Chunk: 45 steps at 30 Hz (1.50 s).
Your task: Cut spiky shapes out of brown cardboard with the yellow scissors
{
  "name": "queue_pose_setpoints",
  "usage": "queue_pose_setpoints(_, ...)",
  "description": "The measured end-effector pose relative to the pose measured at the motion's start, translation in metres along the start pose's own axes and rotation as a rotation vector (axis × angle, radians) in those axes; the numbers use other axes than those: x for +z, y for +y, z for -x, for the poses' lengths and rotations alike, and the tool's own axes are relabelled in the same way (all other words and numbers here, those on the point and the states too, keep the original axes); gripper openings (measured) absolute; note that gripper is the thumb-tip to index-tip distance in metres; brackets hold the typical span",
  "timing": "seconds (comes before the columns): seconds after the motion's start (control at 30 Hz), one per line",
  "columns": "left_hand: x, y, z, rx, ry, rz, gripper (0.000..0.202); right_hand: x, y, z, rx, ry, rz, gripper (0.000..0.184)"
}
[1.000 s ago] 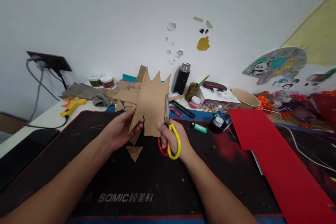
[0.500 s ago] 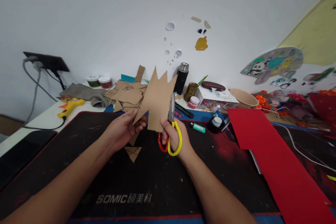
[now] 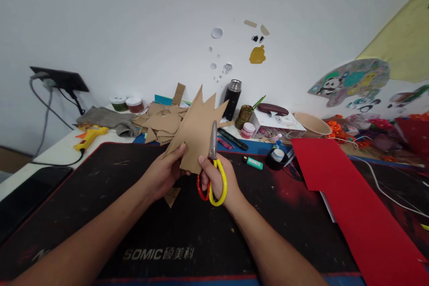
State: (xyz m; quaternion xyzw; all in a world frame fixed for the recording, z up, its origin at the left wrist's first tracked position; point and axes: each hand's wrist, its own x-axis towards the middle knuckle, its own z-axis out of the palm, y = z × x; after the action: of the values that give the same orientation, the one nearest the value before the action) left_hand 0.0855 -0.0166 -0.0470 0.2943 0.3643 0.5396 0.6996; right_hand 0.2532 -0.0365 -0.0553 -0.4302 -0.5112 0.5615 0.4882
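A brown cardboard piece (image 3: 196,127) with a zigzag, pointed top edge is held up above the dark desk mat. My left hand (image 3: 168,166) pinches its lower left side, thumb in front and fingers behind. Around the handles of the scissors (image 3: 219,183), one loop yellow and one red, my right hand (image 3: 221,176) is closed. Its thumb also presses the cardboard's lower right corner. The blades point up along the right side of the cardboard and look closed. On the mat below my left hand lies a small cardboard scrap (image 3: 172,196), partly hidden.
Cardboard offcuts (image 3: 161,123) are heaped at the back left, near a yellow glue gun (image 3: 90,137). A black phone (image 3: 30,196) lies at the left. Behind stand a black flask (image 3: 232,100) and a white box (image 3: 278,123). Red card (image 3: 351,205) covers the right side.
My left hand has shifted right and taken a fuller grip on the cardboard, which has tilted a little clockwise. The scissors and my right hand have moved slightly left and down.
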Motion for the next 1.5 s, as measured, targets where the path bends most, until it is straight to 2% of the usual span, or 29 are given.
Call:
queue_pose_setpoints(0.27,0.001,0.003,0.003,-0.173,0.009,0.17,0.02,0.009,-0.002,0.007,-0.008,-0.019,-0.023,0.049)
queue_pose_setpoints(0.43,0.004,0.001,0.005,-0.163,0.054,0.176,0.02,0.01,0.001,0.007,-0.003,-0.014,-0.009,0.05)
queue_pose_setpoints(0.67,0.008,-0.001,0.007,-0.084,0.103,0.18,0.024,0.014,0.004,0.008,0.009,-0.011,0.004,0.046)
queue_pose_setpoints(1.03,0.02,0.005,0.01,-0.117,0.231,0.244,0.019,0.015,0.006,0.009,0.018,0.005,0.004,0.044)
queue_pose_setpoints(1.27,0.024,-0.008,0.011,0.0,0.181,0.135,0.014,0.008,-0.001,0.005,-0.001,0.05,0.025,0.046)
queue_pose_setpoints(1.4,0.022,-0.012,0.012,0.059,0.064,0.071,0.034,0.001,-0.005,0.002,-0.013,0.079,0.015,0.045)
queue_pose_setpoints(1.5,0.017,-0.01,0.012,0.052,-0.02,0.06,0.039,-0.003,-0.006,-0.001,-0.02,0.095,-0.002,0.045)
